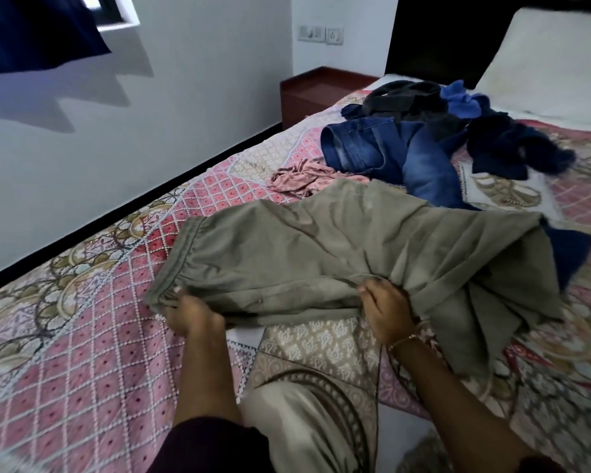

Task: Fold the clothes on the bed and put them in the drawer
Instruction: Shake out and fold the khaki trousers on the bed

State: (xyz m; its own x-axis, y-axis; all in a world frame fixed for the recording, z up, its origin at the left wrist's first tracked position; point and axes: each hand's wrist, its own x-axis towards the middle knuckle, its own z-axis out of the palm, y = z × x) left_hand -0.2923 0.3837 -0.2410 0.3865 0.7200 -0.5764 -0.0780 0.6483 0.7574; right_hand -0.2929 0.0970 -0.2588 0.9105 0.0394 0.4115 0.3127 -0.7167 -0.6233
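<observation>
Olive-grey trousers (321, 247) lie spread across the patterned bedspread (93, 353), waistband to the left. My left hand (191, 315) grips the near corner of the waistband. My right hand (388, 310) pinches the near edge of the trousers around the crotch, where the fabric bunches. Beyond them lie a crumpled pink garment (304, 180), blue jeans (389, 155) and a heap of dark grey and blue clothes (458, 107).
A dark wooden bedside cabinet (318, 93) stands against the white wall at the bed's far left corner. A cream pillow (553, 59) leans at the headboard. A dark blue curtain (35, 29) hangs at the top left. A dark blue cloth (568, 254) peeks from under the trousers.
</observation>
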